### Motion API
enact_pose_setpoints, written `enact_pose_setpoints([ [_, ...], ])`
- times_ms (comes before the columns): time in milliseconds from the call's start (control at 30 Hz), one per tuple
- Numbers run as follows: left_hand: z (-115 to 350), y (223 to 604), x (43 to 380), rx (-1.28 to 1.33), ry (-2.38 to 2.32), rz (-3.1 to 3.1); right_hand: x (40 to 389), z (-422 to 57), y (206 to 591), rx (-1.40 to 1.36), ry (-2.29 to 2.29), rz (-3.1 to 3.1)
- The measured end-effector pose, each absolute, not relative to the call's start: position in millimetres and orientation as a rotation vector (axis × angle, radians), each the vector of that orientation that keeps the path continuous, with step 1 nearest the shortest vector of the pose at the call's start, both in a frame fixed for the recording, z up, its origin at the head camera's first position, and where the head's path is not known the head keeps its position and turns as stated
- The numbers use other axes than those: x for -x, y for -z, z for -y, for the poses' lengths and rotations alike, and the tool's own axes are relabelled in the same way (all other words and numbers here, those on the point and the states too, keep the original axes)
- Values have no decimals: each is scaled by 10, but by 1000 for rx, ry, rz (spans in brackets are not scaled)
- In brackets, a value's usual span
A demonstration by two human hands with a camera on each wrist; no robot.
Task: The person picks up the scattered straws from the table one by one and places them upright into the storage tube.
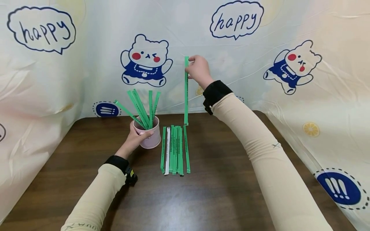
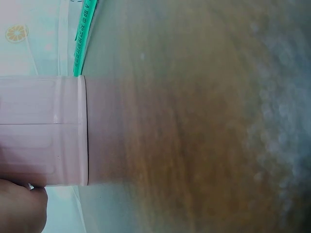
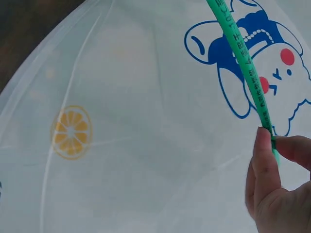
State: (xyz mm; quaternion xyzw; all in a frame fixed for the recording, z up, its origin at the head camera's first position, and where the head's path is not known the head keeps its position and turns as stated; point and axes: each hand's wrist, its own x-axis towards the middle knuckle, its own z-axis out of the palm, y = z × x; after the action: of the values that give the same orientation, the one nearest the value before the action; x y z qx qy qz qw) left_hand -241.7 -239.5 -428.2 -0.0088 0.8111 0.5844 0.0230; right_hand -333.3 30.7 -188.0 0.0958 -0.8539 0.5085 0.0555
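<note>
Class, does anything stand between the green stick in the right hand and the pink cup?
Nothing visible stands between the held stick and the cup. Other sticks, though, already take up part of the cup's opening.

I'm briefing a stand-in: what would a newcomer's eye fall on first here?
Probably the green stick packet, pinched upright by the right hand against the bear-print backdrop. Then the pink cup on the table, gripped by the left hand, with green packets fanning from it. Last, the lone white packet among the green row right of the cup.
</note>
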Motion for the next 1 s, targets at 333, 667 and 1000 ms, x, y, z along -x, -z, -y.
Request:
enact_pose_setpoints([
  [333,2421,4300,2384,51,-1813,-2501,3302,-41,1755,-430,-1505,2509],
  [667,2428,4335,2405,16,-1864,-2484,3243,291,1789,-537,-1614,2374],
  [1000,2413,4296,2421,-2,-1879,-2477,3173,616,1934,-623,-1701,2288],
])
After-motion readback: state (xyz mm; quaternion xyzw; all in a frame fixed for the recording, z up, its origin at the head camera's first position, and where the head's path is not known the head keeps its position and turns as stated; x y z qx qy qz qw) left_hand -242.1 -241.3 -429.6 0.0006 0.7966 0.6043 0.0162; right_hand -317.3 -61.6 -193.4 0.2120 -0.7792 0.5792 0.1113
